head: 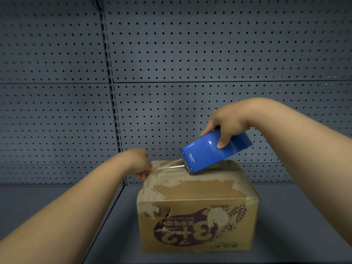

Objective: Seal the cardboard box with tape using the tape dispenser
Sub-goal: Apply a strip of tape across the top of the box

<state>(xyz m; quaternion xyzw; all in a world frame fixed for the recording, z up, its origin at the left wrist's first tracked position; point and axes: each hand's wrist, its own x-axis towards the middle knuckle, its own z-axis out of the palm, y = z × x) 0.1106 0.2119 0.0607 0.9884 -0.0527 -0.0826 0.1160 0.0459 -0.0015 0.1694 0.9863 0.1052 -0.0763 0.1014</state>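
Note:
A worn brown cardboard box (196, 208) with purple print stands on the grey shelf, its flaps down and its top scuffed and torn. My right hand (226, 122) grips a blue tape dispenser (211, 151), tilted with its lower edge on the far part of the box top. A strip of clear tape (171, 165) runs from the dispenser leftward to the box's far left corner. There my left hand (142, 162) has its fingers closed, pressing the tape end against the box.
The box sits on a dark grey metal shelf (297, 225) backed by a grey pegboard wall (190, 54). A vertical slotted post (112, 92) divides the wall left of centre. Bare shelf lies on both sides of the box.

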